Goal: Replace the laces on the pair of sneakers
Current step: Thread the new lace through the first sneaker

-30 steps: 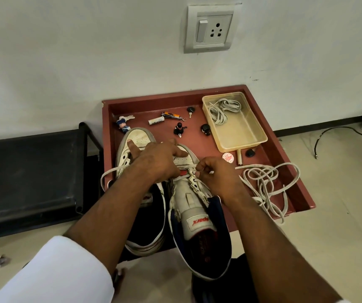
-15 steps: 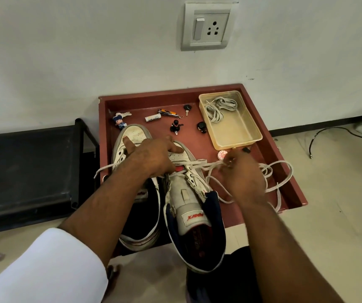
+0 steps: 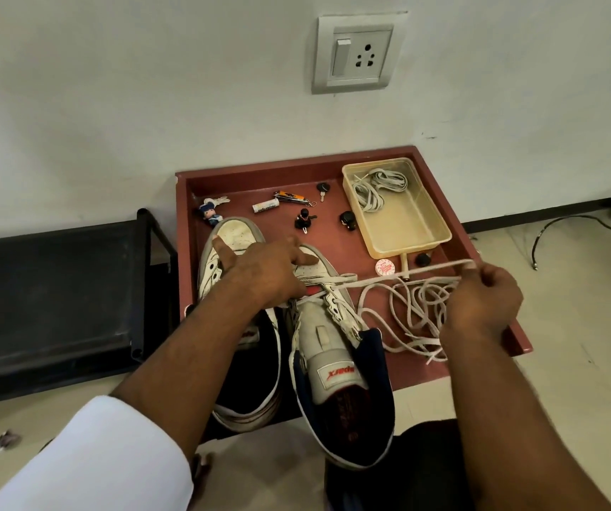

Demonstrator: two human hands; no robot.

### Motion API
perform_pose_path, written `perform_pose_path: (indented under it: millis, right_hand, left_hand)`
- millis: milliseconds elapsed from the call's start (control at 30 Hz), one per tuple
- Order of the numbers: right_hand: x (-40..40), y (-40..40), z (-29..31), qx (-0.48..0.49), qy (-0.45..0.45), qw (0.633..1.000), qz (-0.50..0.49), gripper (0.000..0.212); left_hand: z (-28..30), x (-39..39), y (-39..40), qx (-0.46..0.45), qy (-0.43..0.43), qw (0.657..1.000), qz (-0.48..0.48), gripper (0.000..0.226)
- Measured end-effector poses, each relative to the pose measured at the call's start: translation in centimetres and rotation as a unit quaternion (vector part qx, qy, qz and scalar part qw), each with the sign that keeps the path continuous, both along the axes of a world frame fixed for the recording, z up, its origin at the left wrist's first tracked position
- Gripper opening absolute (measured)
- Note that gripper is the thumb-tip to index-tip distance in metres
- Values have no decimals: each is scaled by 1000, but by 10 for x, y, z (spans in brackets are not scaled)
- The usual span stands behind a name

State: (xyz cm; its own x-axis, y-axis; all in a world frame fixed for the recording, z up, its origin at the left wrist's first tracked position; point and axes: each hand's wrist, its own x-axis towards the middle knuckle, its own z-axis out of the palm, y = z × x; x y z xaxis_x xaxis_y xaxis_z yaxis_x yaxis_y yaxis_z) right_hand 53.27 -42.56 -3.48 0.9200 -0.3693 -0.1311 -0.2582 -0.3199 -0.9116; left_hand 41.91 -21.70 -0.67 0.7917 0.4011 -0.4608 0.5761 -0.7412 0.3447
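On a red tray (image 3: 488,245), the left hand (image 3: 263,274) presses flat on the right sneaker (image 3: 333,337); the right hand (image 3: 481,293) pinches its old lace (image 3: 388,280), nearly unthreaded. The left sneaker (image 3: 233,245) looks laceless. Fresh laces (image 3: 377,188) wait in a tub (image 3: 425,237), so relacing remains.

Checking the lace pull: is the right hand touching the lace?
Touching. The head view shows the right hand pinching the taut lace running from the sneaker.
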Motion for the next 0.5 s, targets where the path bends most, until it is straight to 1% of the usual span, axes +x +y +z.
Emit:
perform_pose_path:
  millis: [33,67,100,133,167,200,233,267,333,433,500]
  right_hand:
    - [-1,0,0,-13,7,1000,-3,7]
    - [-4,3,-1,-76,-4,997,33,13]
    - [-11,9,0,-160,-28,981,103,25]
    - [-19,17,0,-223,-54,955,191,32]
    - [-26,27,0,-230,-69,927,287,30]
    - [-35,38,0,-206,-59,899,381,27]
    - [-42,48,-2,-192,-35,872,450,29]
    - [-46,53,-8,-201,-12,850,487,34]
    - [-44,59,-17,-226,16,826,516,39]
    - [-42,60,-12,-275,43,811,515,30]
    - [-44,59,-5,-327,29,787,522,26]
  left_hand:
    - [0,0,0,4,1,1000,-2,51]
    - [0,0,0,7,0,1000,-4,51]
    - [0,0,-1,10,-1,1000,-5,51]
    - [-1,0,-1,10,-3,1000,-5,50]
    - [-1,1,-1,12,-7,1000,-4,50]
    - [-3,1,-1,14,-12,1000,-2,49]
    - [-4,0,0,18,-16,1000,-1,48]
    - [-7,-1,1,14,-21,1000,1,48]
    - [-13,0,5,-14,-38,999,7,49]
    - [-19,1,8,-26,-49,998,6,52]
    - [-20,3,8,-27,-45,999,4,52]
